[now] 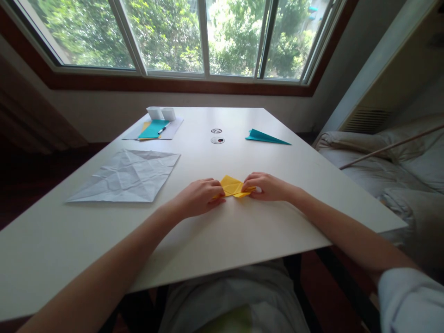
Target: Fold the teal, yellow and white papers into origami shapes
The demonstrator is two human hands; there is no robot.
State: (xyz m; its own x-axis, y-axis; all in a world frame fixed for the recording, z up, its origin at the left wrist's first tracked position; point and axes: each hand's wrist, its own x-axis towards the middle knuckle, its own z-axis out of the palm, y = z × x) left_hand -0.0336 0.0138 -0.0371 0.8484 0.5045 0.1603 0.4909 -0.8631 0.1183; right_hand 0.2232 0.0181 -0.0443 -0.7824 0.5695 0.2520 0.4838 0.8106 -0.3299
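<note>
A small folded yellow paper [233,187] lies on the white table [243,231] in front of me. My left hand [200,196] pinches its left end with curled fingers. Its right end is pinched by my right hand [264,186], fingertips pressing the fold down. Both hands rest on the tabletop, and the paper's outer tips are hidden under the fingers.
A creased white sheet [127,176] lies to the left. At the back left are teal and yellow papers with a pen [153,129] and two small white boxes [161,113]. A folded teal paper [265,136] lies back right. Two round table grommets [217,136] sit mid-table. A sofa [398,175] stands right.
</note>
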